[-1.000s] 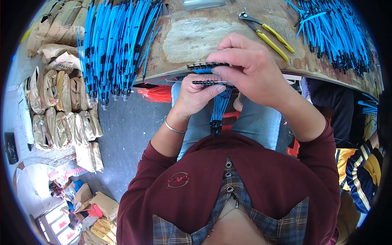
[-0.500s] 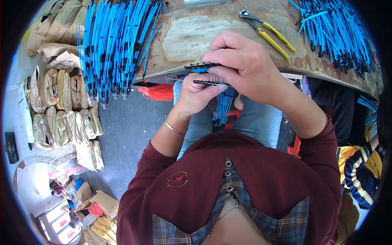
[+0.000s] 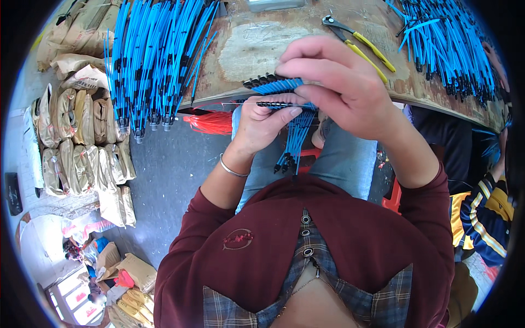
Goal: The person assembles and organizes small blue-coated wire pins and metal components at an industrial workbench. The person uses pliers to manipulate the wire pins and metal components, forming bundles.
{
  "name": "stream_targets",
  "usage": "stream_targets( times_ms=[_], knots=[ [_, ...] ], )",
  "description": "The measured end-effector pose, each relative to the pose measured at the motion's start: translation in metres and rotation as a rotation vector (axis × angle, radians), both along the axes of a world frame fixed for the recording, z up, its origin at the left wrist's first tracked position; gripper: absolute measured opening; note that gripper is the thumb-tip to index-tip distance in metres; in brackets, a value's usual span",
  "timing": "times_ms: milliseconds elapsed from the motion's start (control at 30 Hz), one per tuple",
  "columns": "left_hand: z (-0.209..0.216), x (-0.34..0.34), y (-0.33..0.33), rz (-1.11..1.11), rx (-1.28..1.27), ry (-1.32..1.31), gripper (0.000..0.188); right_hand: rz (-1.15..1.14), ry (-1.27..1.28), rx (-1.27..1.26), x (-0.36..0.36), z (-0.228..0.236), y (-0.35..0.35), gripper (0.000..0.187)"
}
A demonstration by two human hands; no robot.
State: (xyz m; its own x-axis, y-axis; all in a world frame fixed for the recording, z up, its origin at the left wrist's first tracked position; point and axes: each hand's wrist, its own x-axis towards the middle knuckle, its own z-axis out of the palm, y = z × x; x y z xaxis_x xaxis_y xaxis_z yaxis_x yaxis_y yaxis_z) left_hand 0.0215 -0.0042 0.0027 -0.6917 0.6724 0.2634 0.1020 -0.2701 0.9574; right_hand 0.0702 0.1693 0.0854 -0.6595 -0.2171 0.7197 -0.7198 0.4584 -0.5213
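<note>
My left hand [image 3: 261, 123] grips a bundle of thin blue strips with black ends [image 3: 296, 134] over my lap. Its thumb presses a row of black ends [image 3: 276, 104] strung along a thin wire [image 3: 235, 103]. Above that row, a second line of black ends and blue strips [image 3: 278, 86] fans out past my fingers. My right hand [image 3: 342, 90] hovers close against its right end, slightly blurred, fingers curved and apart from the thumb. The loose strip ends hang down between my knees.
On the wooden table [image 3: 246, 49] lie yellow-handled pliers [image 3: 363, 49], with blue strip piles at left [image 3: 156, 54] and right [image 3: 443, 46]. Brown paper-wrapped packs [image 3: 76, 142] line the floor at left, near a red bundle [image 3: 210, 123]. Another person's striped sleeve [image 3: 486, 218] appears at right.
My right fingers have loosened from their pinch and lifted a little up and right. The upper row of blue strips now shows spread out. The pliers have not moved.
</note>
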Motion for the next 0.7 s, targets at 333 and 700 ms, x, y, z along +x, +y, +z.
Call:
stream_targets(
  times_ms=[333,700],
  knots=[
    [0.000,-0.004,0.005,-0.100,0.012,-0.079,0.016,-0.416,-0.086,0.253,0.024,-0.006,0.016,0.013],
    [0.001,-0.001,0.007,-0.113,0.007,-0.024,0.016,-0.463,0.100,0.384,0.012,-0.002,0.011,0.010]
  ],
)
